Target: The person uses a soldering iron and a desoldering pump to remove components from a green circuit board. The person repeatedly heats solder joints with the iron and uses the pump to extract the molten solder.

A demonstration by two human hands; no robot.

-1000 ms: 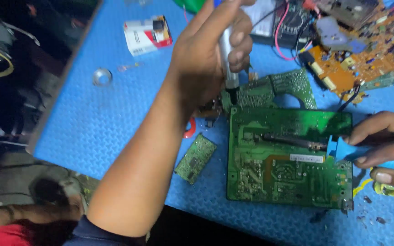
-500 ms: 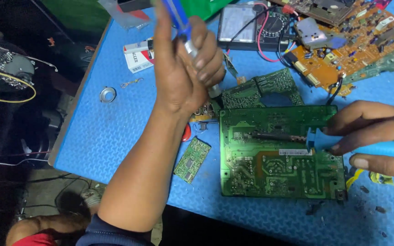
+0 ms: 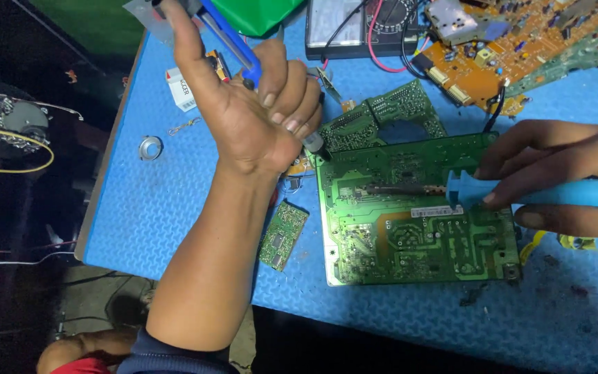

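Nearest edge, 6 o'clock: the blue surface (image 3: 174, 208) with a textured mat; small debris specks near its 5 o'clock corner.

Small green board (image 3: 283, 235) lies flat on the surface, just at 9 o'clock of the main board, apart from it.

Main green board (image 3: 417, 221) lies solder side up, centre-right of the surface. 1 large board, traces and joints visible.

Right hand (image 3: 562, 176) enters from 3 o'clock, closed around a light blue soldering iron (image 3: 520, 194). The iron's dark tip lies across the board's upper half, pointing to 9 o'clock, touching or just above the board; cannot tell which.

Left hand (image 3: 264, 118) is raised above the surface at 10 o'clock of the main board, forearm running down to 7 o'clock. Fingers curled shut around a blue-handled desoldering pump (image 3: 233, 45), nozzle end down near the board's upper left corner, thumb extended toward 12 o'clock.

Metal ring (image 3: 150, 147) sits alone at 9 o'clock on the surface.

Farther, 12 o'clock: a second green board (image 3: 382, 118) with a cut-out, touching the main board's far edge. White carton (image 3: 183, 90) at 11 o'clock. Multimeter (image 3: 361, 24) with red and black leads at 12 o'clock. Orange board (image 3: 513, 48) at 1 o'clock.
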